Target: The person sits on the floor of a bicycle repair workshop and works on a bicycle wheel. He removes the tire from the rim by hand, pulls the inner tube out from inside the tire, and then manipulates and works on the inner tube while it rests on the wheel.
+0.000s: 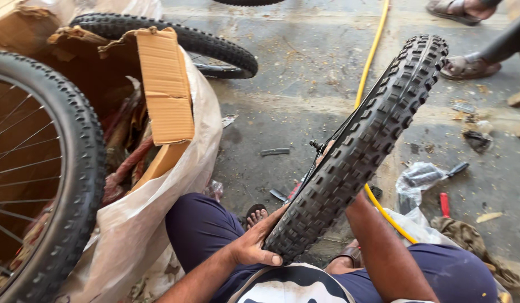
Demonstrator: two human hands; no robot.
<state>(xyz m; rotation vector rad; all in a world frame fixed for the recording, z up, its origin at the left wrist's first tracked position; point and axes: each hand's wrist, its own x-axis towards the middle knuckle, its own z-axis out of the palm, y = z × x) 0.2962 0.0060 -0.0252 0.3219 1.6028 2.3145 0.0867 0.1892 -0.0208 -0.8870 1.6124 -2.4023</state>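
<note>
A knobby black bicycle tyre (361,146) on its wheel stands tilted between my knees, running from my lap up toward the far right. My left hand (253,245) grips the tyre's near end, thumb laid across the tread edge. My right forearm (383,247) passes behind the tyre, which hides the hand itself. A small valve stem (316,145) sticks out on the rim's left side.
A spoked wheel (74,168) leans at the left against a torn cardboard box (164,84) in a white sack (159,213). Another wheel (215,50) lies behind. A yellow hose (372,56) crosses the concrete floor. Red-handled tool (444,205), plastic bag (417,179), another person's sandalled foot (467,67) at right.
</note>
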